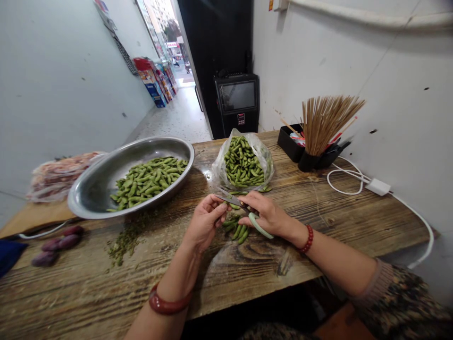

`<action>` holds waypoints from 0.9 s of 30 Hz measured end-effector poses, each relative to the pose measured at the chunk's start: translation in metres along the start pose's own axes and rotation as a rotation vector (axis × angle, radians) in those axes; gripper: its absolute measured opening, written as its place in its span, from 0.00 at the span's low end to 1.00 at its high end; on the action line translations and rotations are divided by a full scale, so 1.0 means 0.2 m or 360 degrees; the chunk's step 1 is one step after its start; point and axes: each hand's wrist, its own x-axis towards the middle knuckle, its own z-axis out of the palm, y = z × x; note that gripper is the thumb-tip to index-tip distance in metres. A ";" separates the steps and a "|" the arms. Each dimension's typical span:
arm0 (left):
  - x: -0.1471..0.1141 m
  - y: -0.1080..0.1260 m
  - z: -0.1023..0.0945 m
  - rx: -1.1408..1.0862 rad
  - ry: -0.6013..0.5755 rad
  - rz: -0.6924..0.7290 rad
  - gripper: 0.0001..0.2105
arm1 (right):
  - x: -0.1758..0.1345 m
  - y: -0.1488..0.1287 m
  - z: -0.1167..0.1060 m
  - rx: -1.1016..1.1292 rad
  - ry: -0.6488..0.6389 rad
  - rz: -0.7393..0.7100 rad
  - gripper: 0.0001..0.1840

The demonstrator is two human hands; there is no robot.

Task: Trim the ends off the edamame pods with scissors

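My right hand (pixel 266 212) is closed around scissors (pixel 261 226) with pale green handles, the blades slanting up and left. My left hand (pixel 206 221) is pinched beside the blades; whatever lies between its fingertips is hidden. Loose edamame pods (pixel 240 233) lie on the table under both hands. Just beyond them, a clear plastic bag (pixel 268 163) leans open, full of green pods (pixel 244 163). To the left stands a wide metal basin (pixel 94 189), tilted, with a heap of edamame pods (pixel 152 179) inside. Small green trimmings (pixel 123 241) are scattered below the basin.
Several purple, plum-like fruits (pixel 67 242) sit at left, near a bag of pinkish food (pixel 62 174). At the right back stand a black holder (pixel 292 144) and bundled wooden skewers (pixel 327 123). A white cable (pixel 417 208) runs along the wooden table's (pixel 354 226) right side.
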 end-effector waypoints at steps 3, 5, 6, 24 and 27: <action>0.00 0.00 -0.01 -0.0064 0.0021 -0.0022 0.09 | 0.00 0.00 -0.01 -0.0008 -0.0015 -0.0004 0.26; 0.01 0.01 -0.02 -0.0153 0.0057 -0.0048 0.10 | 0.00 0.01 -0.01 -0.0030 -0.0004 -0.0004 0.26; 0.01 0.01 -0.02 -0.0211 0.0072 -0.0059 0.10 | 0.01 0.01 -0.01 -0.0042 0.0024 -0.0008 0.25; 0.04 0.10 -0.23 0.1080 0.0406 0.0220 0.09 | 0.00 0.06 -0.02 -0.0143 0.0245 -0.0014 0.24; 0.04 0.09 -0.28 0.1684 0.0217 0.0177 0.10 | 0.00 0.06 -0.02 -0.0138 0.0236 -0.0003 0.24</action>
